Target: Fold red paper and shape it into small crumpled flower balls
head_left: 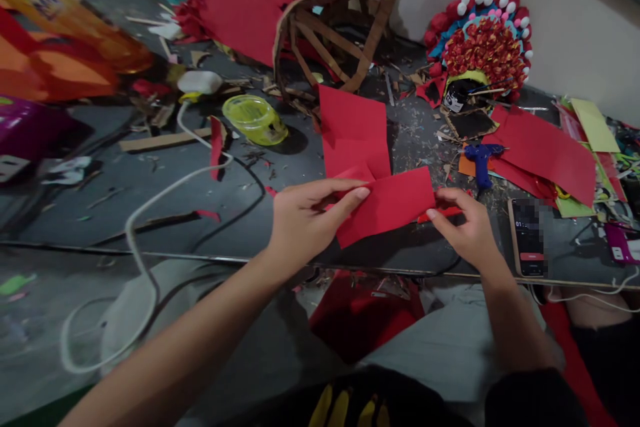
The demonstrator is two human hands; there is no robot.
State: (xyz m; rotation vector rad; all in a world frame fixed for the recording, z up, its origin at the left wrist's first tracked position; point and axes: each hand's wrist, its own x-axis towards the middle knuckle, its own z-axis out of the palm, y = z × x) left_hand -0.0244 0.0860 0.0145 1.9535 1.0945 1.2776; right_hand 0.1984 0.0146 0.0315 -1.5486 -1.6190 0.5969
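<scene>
My left hand (313, 217) pinches a folded piece of red paper (395, 203) between thumb and fingers, just above the table's front edge. At the paper's right end is my right hand (465, 223), its thumb and index finger apart and close to the paper's edge. A small orange-red object (444, 213) shows between and behind those fingers, and its kind is unclear. Beyond the left hand, a larger creased sheet of red paper (355, 127) lies on the dark table, partly under the held piece.
A blue glue gun (483, 161) and red sheets (550, 153) lie right, near a phone (529, 237). A yellow tub (256, 121), cardboard frame (327, 33) and decorated red headpiece (483, 47) stand farther back. A white cable (150, 203) crosses the left side. Scraps litter the table.
</scene>
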